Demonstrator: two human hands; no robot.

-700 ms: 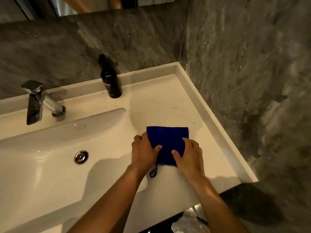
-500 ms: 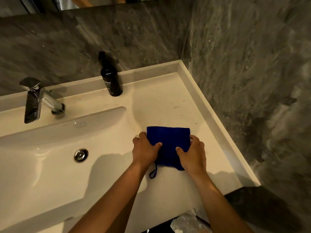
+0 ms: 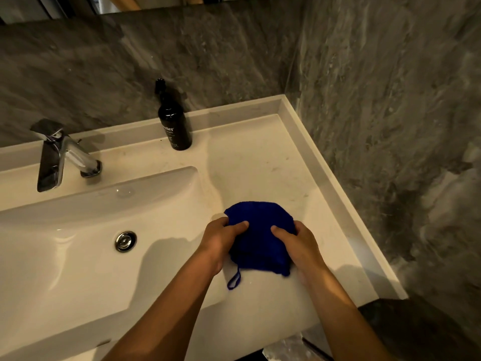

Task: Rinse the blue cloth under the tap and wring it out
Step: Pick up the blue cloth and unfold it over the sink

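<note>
**Both hands grip the cloth on the counter**

The cloth (image 3: 260, 239), deep blue, lies just right of centre in the frame, on the white counter (image 3: 260, 165) beside the right end of the basin (image 3: 78, 256). It is bunched into a rounded hump, its far edge curved rather than straight. A small loop (image 3: 233, 280) of the same blue hangs from its lower left corner and lies on the counter.

The left hand (image 3: 221, 239) grips the cloth's left edge: the thumb lies across the top of the fabric, pointing right, and the fingers curl round the edge and out of sight. The right hand (image 3: 299, 244) grips the right edge in the same way, thumb on top pointing left, fingers wrapped behind the fabric. The two thumbs are apart, with blue fabric between them. Both forearms rise from the bottom of the frame.

The tap (image 3: 59, 155), chrome, stands at the left of the frame behind the basin, well apart from the cloth; no water shows at its spout. The drain (image 3: 125, 241) sits in the basin floor, left of the hands. A dark bottle (image 3: 174, 123) stands upright at the back of the counter, above centre, against the grey stone wall (image 3: 377, 100). At the bottom edge, right of centre, something pale and crinkled shows below the counter; I cannot tell what it is.
</note>
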